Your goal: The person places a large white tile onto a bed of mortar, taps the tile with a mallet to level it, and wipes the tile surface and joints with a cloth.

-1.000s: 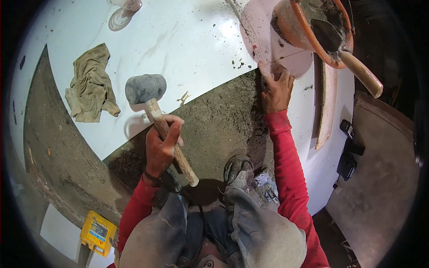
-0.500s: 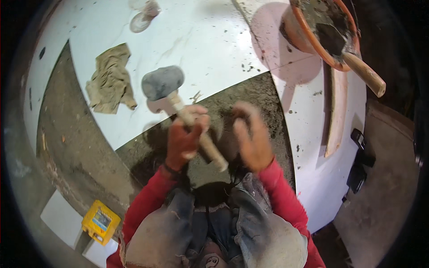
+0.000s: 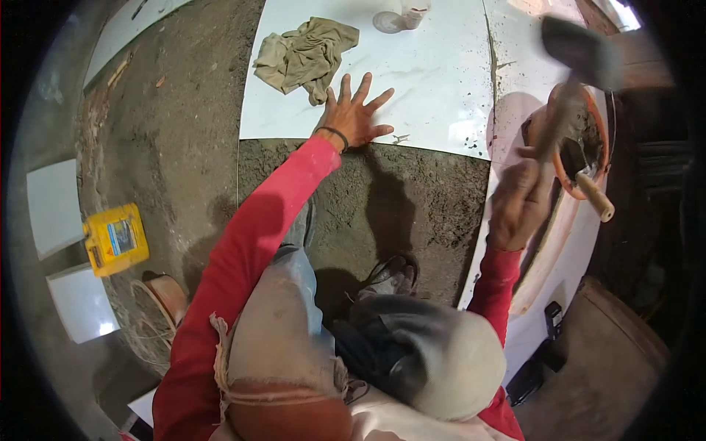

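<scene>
My right hand (image 3: pixel 519 204) is raised at the right, closed round the handle of a rubber mallet (image 3: pixel 581 53). The dark mallet head is up at the far right, blurred by motion. Fingers spread, my left hand (image 3: pixel 354 116) lies flat on the near edge of a white tile (image 3: pixel 434 95), with a dark band round its wrist. Just beyond that hand, a crumpled olive cloth (image 3: pixel 312 53) rests on the same tile. Rough grey mortar (image 3: pixel 434 184) covers the floor between the tile and my feet.
An orange-rimmed bucket (image 3: pixel 604 140) of mortar stands at the right, a wooden-handled trowel (image 3: pixel 594 197) in it. A pale wooden strip (image 3: pixel 535 275) lies near it. Far left are a yellow jug (image 3: pixel 118 239) and a white tile piece (image 3: pixel 53 207). A clear cup (image 3: pixel 413 13) stands at the far edge.
The mallet has passed from my left hand to my right and been lifted to the right. My left hand has come down flat on the tile. The view has shifted.
</scene>
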A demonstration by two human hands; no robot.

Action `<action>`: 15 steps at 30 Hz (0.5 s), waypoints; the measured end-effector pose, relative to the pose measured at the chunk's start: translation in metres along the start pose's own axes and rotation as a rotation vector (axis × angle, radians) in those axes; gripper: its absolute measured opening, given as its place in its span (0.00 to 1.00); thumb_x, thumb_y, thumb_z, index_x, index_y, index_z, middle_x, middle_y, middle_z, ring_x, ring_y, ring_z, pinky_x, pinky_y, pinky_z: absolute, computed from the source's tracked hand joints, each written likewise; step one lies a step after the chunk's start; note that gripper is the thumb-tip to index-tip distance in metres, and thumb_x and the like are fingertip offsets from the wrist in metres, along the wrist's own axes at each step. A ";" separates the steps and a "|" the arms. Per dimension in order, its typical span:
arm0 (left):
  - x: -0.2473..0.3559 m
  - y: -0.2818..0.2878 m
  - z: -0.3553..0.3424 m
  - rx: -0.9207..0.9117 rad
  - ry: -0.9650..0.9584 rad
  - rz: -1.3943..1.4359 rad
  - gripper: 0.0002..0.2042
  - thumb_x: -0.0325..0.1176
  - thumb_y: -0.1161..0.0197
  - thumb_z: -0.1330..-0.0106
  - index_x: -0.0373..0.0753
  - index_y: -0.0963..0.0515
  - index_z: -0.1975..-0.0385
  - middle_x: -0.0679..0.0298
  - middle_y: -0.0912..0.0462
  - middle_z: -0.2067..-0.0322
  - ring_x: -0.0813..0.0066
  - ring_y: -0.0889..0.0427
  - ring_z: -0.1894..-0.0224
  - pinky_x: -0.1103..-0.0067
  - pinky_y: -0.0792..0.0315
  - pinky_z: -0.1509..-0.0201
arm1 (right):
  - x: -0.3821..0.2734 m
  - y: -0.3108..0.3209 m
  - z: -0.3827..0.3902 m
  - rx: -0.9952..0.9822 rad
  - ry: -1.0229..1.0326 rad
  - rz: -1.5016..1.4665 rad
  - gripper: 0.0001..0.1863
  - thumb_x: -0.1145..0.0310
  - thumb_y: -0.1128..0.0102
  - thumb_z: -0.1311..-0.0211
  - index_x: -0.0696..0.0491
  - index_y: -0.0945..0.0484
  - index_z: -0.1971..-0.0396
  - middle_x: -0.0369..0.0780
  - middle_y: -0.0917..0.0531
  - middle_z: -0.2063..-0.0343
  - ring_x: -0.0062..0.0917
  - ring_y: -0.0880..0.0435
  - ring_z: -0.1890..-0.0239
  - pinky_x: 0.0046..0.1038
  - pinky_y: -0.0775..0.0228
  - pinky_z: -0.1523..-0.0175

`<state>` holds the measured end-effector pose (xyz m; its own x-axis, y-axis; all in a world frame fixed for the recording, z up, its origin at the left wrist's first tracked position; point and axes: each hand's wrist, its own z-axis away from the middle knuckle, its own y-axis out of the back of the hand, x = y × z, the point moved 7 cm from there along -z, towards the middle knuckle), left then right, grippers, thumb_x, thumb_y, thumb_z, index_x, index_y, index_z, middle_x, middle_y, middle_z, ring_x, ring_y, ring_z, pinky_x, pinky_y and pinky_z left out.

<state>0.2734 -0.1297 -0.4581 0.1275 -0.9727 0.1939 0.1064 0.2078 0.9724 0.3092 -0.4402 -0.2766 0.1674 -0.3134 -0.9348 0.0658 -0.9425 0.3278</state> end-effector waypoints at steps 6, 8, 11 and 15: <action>0.004 0.008 -0.020 -0.291 0.095 -0.003 0.55 0.71 0.29 0.43 0.77 0.56 0.17 0.56 0.62 0.15 0.24 0.60 0.19 0.22 0.49 0.29 | 0.007 -0.002 0.027 0.122 0.466 -0.084 0.26 0.49 0.53 0.15 0.61 0.25 0.44 0.41 0.21 0.68 0.21 0.29 0.77 0.24 0.37 0.74; 0.004 0.013 -0.025 -0.356 0.132 -0.009 0.57 0.71 0.26 0.45 0.79 0.57 0.18 0.58 0.65 0.15 0.24 0.63 0.18 0.22 0.49 0.29 | 0.037 -0.030 0.049 0.166 0.486 0.399 0.26 0.53 0.52 0.15 0.62 0.25 0.39 0.50 0.17 0.57 0.30 0.22 0.72 0.32 0.27 0.67; 0.005 0.016 -0.032 -0.429 0.164 0.030 0.60 0.69 0.22 0.49 0.83 0.58 0.19 0.64 0.68 0.14 0.24 0.68 0.18 0.22 0.48 0.29 | 0.073 -0.048 0.044 -0.091 0.111 0.660 0.22 0.59 0.53 0.16 0.62 0.25 0.38 0.54 0.16 0.52 0.36 0.16 0.63 0.36 0.21 0.56; 0.007 0.018 -0.039 -0.442 0.194 0.014 0.62 0.67 0.19 0.52 0.83 0.58 0.19 0.65 0.70 0.14 0.24 0.70 0.18 0.24 0.47 0.28 | 0.034 0.021 0.008 0.031 0.146 0.165 0.21 0.54 0.55 0.15 0.59 0.27 0.47 0.38 0.23 0.72 0.26 0.24 0.72 0.29 0.29 0.67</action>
<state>0.3145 -0.1291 -0.4444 0.3086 -0.9411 0.1379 0.5074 0.2855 0.8130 0.3088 -0.4714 -0.3026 0.3141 -0.4459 -0.8382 -0.0043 -0.8835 0.4684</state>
